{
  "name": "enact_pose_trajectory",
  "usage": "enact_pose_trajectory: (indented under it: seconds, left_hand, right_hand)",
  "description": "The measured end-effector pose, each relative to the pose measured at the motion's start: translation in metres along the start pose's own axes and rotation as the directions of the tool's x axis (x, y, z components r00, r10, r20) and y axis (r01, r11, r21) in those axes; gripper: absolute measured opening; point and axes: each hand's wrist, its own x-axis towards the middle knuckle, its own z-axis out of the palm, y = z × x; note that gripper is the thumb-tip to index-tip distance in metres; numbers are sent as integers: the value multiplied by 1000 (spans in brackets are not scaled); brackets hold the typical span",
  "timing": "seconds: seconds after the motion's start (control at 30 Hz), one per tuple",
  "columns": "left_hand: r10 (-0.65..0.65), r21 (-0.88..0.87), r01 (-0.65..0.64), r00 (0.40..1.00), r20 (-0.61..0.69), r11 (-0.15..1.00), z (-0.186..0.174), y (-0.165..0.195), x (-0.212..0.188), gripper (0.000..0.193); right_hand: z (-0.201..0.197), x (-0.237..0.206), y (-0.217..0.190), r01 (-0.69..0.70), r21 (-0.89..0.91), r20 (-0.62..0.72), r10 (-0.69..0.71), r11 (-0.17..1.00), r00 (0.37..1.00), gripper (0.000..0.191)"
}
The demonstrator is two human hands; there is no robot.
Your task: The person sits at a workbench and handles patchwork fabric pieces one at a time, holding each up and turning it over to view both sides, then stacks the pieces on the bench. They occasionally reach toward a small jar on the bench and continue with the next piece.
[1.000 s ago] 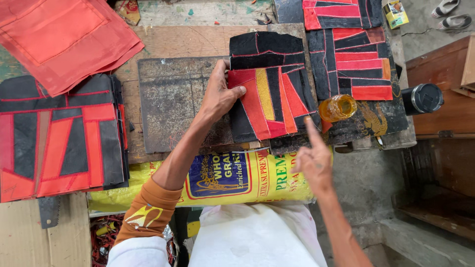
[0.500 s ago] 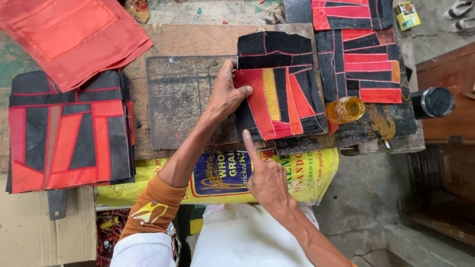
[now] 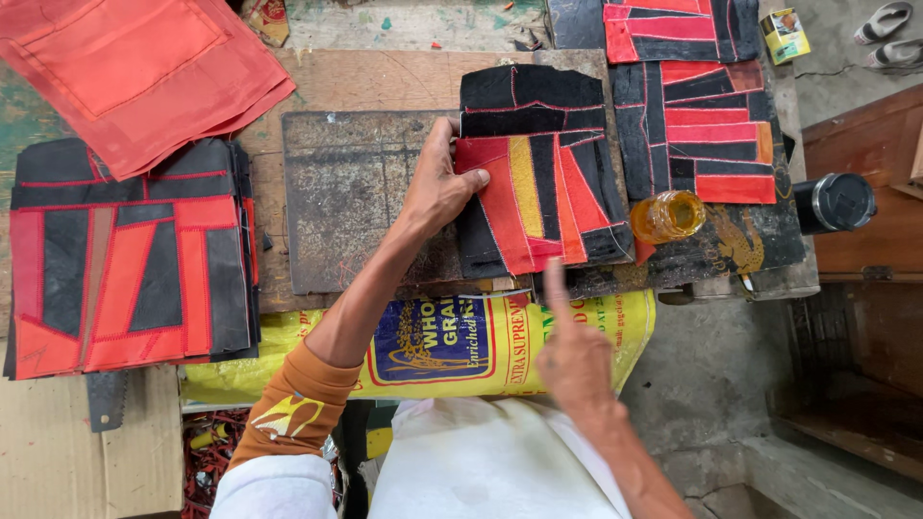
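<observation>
My left hand (image 3: 440,190) grips the left edge of a red, black and yellow patchwork piece (image 3: 543,197), thumb on top. That piece lies on a stack of similar black and red pieces (image 3: 529,101) on the wooden worktable (image 3: 385,77). Left of it sits a dark worn board (image 3: 351,192). My right hand (image 3: 574,356) hovers nearer my body, index finger pointing up toward the piece's lower edge, holding nothing.
Another patchwork stack (image 3: 135,255) lies at the left, red fabric sheets (image 3: 135,67) above it, more patchwork pieces (image 3: 707,125) at the right. A jar of yellow liquid (image 3: 668,216) and a black cylinder (image 3: 835,202) stand right. A yellow printed sack (image 3: 433,336) hangs off the table's front.
My right hand moved left, then back right toward the patchwork piece's lower edge, index finger still raised. My left hand kept its grip on the piece's left edge.
</observation>
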Motion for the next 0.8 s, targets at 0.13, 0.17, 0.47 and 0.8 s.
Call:
enact_pose_trajectory:
  seconds: [0.13, 0.17, 0.47, 0.8]
  left_hand:
    - [-5, -21, 5, 1000, 10, 1000, 0, -2, -1, 43]
    - [-4, -26, 4, 1000, 6, 1000, 0, -2, -1, 43]
    - [25, 15, -25, 1000, 9, 1000, 0, 2, -1, 44]
    - [-11, 23, 11, 1000, 8, 1000, 1, 8, -3, 40]
  right_hand:
    - [21, -3, -31, 199, -94, 46, -195, 976, 980, 100]
    - [17, 0, -30, 160, 136, 27, -166, 978, 986, 94]
    - [-36, 30, 40, -79, -214, -86, 62, 974, 994, 97]
    - [-34, 38, 40, -141, -177, -91, 126, 974, 988, 98]
